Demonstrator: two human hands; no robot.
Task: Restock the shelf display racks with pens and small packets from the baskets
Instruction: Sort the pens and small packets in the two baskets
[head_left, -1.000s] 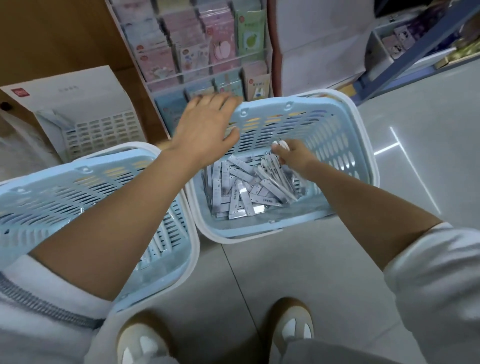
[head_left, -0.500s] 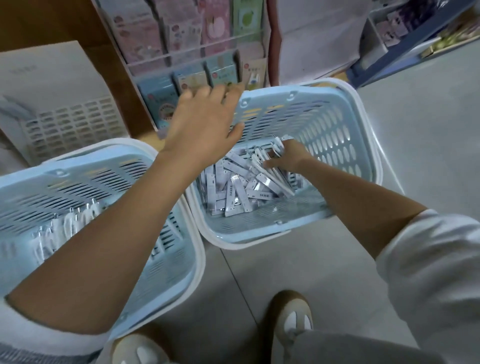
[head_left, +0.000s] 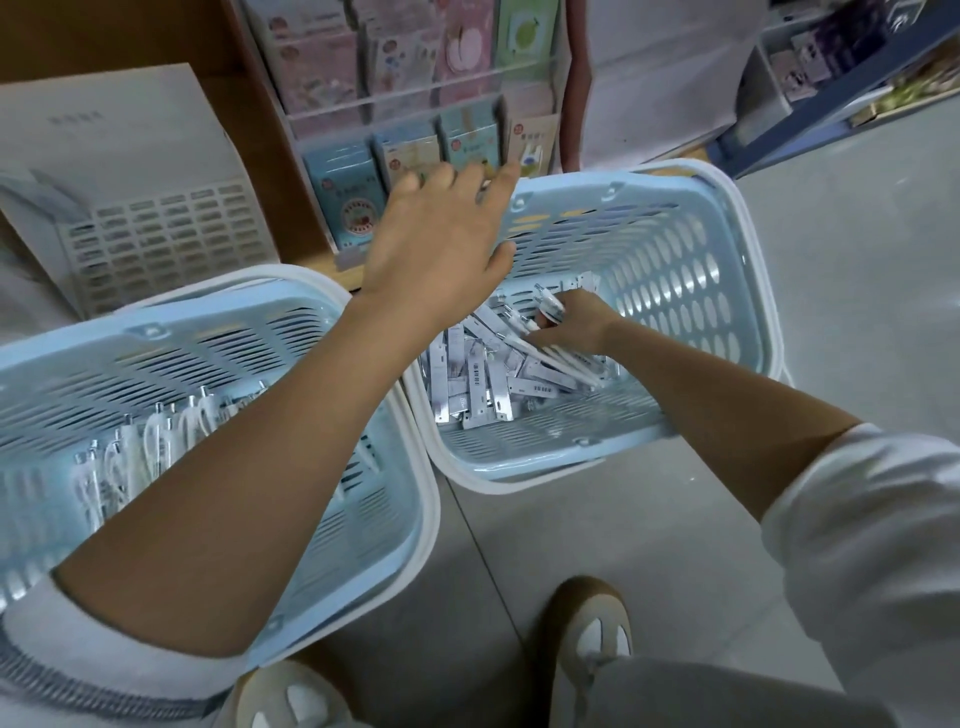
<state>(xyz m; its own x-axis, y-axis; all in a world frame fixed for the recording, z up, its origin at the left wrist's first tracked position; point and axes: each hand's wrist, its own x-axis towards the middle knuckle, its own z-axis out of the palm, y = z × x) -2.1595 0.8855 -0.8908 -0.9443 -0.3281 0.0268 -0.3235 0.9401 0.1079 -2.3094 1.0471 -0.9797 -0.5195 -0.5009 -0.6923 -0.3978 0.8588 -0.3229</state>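
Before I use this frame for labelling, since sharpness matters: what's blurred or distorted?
Head view: left hand's fingertips smear with motion blur against the display rack; wide-angle lens bows the right basket's rim; packets are sharp, barcodes visible; top-right shelves soft.

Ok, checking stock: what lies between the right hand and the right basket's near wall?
Head view: from the right hand, a loose pile of small packets, then bare floor of the right basket.
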